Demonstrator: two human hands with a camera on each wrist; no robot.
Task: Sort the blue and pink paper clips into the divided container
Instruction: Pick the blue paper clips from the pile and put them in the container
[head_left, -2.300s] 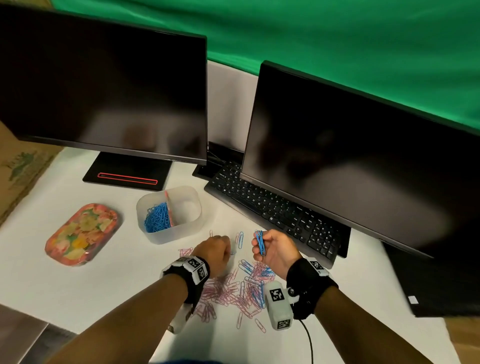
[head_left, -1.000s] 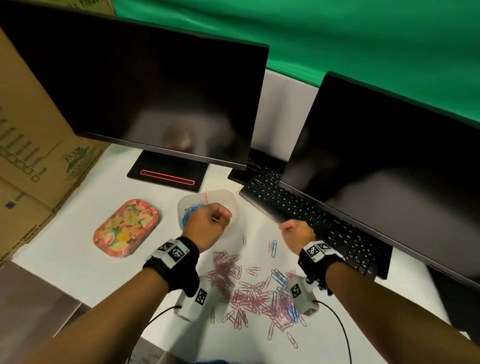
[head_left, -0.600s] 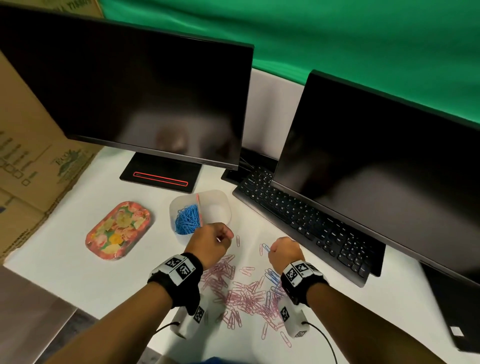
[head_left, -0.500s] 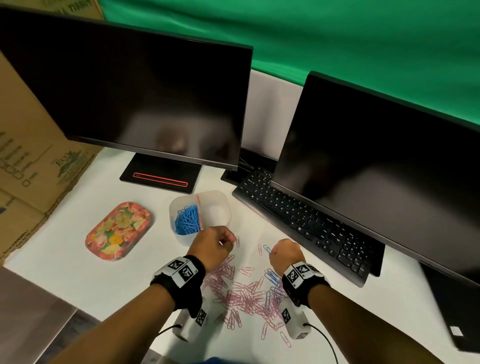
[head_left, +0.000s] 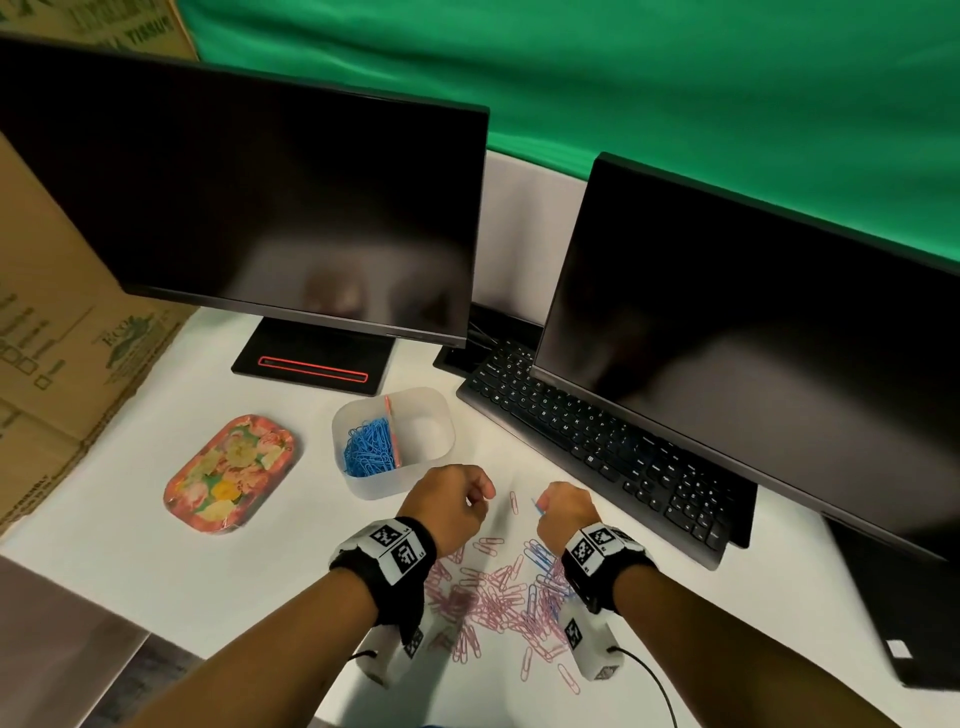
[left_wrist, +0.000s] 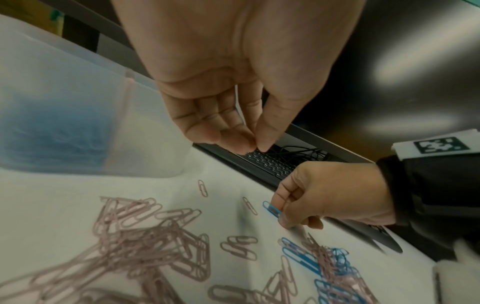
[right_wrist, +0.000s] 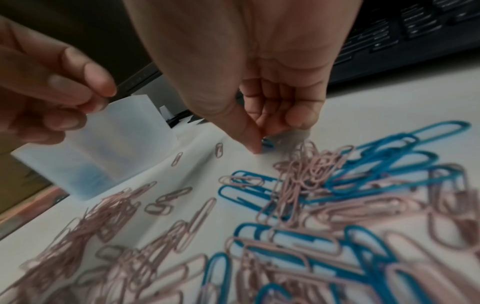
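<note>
The translucent divided container (head_left: 442, 411) stands on the white table, with a heap of blue clips (head_left: 368, 448) in its left compartment beside a pink divider (head_left: 392, 431). In front of it lies a mixed pile of pink clips (head_left: 483, 592) and blue clips (head_left: 537, 558). My right hand (head_left: 543, 506) is down at the pile's far edge, thumb and forefinger pinching a blue paper clip (left_wrist: 270, 210) that lies on the table. My left hand (head_left: 480, 493) hovers just right of the container's near corner, fingers curled against the thumb, with nothing visible in them.
A floral tray (head_left: 228, 475) sits left of the container. A black keyboard (head_left: 597, 441) runs close behind my right hand, under the right monitor (head_left: 753, 338). The left monitor (head_left: 260, 208) and its base (head_left: 311, 364) stand behind the container. Cardboard boxes (head_left: 52, 312) line the left edge.
My left hand has drawn back from over the container to beside its near corner. My right hand has dropped to the table and pinched a blue clip.
</note>
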